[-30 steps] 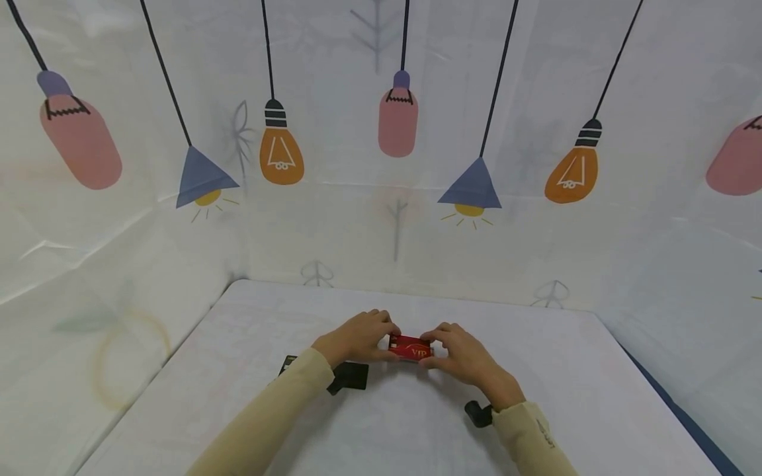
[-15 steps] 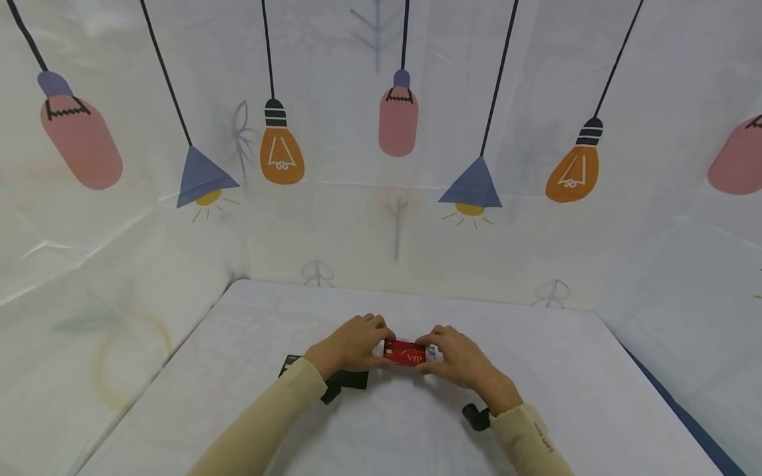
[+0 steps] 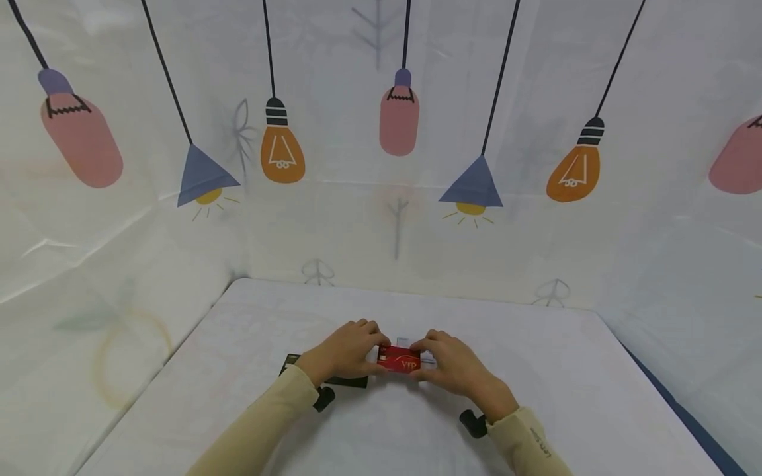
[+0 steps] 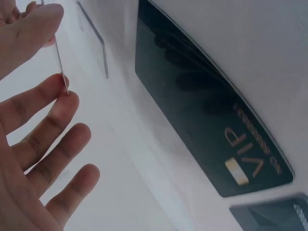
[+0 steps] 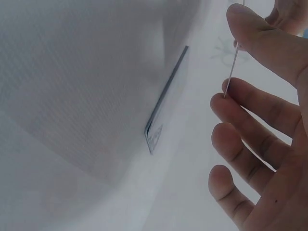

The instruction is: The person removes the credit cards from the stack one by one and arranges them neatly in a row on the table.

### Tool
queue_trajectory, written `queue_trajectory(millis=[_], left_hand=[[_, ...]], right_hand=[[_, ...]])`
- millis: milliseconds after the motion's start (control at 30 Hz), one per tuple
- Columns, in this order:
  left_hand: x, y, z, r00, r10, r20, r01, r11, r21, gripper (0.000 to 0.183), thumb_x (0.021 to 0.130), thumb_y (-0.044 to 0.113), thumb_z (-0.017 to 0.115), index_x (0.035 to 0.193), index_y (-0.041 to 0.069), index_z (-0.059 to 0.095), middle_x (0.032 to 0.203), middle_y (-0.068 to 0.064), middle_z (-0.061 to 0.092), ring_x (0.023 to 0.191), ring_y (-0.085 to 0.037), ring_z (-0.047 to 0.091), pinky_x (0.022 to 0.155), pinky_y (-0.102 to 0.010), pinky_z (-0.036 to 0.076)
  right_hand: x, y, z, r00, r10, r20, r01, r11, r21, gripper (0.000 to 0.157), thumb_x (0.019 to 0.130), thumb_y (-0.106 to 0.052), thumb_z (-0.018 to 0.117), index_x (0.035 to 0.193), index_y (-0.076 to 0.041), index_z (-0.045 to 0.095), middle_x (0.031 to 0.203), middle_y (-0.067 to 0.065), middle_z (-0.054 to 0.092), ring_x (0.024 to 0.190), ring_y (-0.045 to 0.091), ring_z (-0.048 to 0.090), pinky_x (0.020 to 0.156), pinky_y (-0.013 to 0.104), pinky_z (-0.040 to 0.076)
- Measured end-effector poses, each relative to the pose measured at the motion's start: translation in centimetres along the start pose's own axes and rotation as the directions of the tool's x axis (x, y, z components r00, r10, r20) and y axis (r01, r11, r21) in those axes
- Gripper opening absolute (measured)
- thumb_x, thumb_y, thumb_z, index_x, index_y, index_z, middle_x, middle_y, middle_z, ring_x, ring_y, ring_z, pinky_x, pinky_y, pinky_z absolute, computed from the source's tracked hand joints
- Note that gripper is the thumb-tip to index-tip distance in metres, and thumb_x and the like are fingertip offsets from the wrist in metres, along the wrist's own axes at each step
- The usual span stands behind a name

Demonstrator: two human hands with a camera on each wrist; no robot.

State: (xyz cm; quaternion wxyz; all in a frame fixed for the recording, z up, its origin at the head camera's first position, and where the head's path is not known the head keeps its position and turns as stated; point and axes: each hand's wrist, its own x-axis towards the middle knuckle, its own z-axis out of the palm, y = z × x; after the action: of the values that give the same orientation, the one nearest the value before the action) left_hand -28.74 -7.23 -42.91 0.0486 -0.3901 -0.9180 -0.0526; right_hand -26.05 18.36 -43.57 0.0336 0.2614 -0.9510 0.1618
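Note:
A red card [image 3: 399, 359] with "VIP" printed on it is held up between both hands near the middle of the table. My left hand [image 3: 345, 350] pinches its left end between thumb and fingers, and my right hand [image 3: 455, 367] pinches the right end the same way. Both wrist views show the card almost edge-on, as a thin line. Behind it lies a pale card [image 3: 403, 342], partly covered by the red one and my right hand. A black VIP card [image 4: 192, 106] lies below my left hand.
A second dark card [image 4: 276, 214] lies beside the black one; in the head view my left arm partly hides both. The white table [image 3: 536, 370] meets a white fabric wall [image 3: 351, 231] printed with hanging lamps. A small black device sits at each wrist.
Both hands have moved the red card slightly left and nearer to me, still gripping its ends. More of the pale card behind it now shows.

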Motion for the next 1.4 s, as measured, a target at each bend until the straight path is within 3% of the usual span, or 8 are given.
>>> queue_trajectory(millis=[600,1000,1400], left_hand=[[-0.6,-0.2,1.1,0.999,-0.004,0.05,0.005,1.0,-0.019,0.05,0.089,0.055,0.072,0.125,0.021,0.069,0.114,0.005,0.061,0.102,-0.013,0.054,0.091,-0.034,0.048],[-0.9,0.2,1.4,0.996,-0.017,0.091,0.02,0.999,-0.029,0.049,0.088,0.056,0.073,0.124,0.022,0.069,0.114,0.005,0.062,0.109,-0.015,0.054,0.098,-0.036,0.046],[-1.1,0.4,1.6,0.994,-0.029,0.108,0.034,0.998,-0.046,0.049,0.087,0.055,0.075,0.122,0.022,0.07,0.108,0.006,0.061,0.103,-0.013,0.054,0.093,-0.035,0.047]], right_hand=[[0.0,-0.4,1.1,0.999,-0.024,0.031,0.025,0.999,-0.03,0.053,0.08,-0.049,0.083,0.121,-0.018,0.073,0.105,-0.002,0.062,0.089,0.012,0.053,0.079,0.038,0.05],[-0.1,-0.6,1.7,0.997,-0.003,0.08,0.006,0.999,-0.035,0.053,0.078,-0.05,0.085,0.119,-0.019,0.074,0.109,-0.004,0.065,0.097,0.015,0.056,0.088,0.042,0.052],[0.1,-0.9,1.8,0.995,-0.025,0.094,0.032,0.997,-0.075,0.051,0.079,-0.05,0.084,0.117,-0.017,0.075,0.11,-0.002,0.067,0.099,0.016,0.057,0.088,0.041,0.052]])
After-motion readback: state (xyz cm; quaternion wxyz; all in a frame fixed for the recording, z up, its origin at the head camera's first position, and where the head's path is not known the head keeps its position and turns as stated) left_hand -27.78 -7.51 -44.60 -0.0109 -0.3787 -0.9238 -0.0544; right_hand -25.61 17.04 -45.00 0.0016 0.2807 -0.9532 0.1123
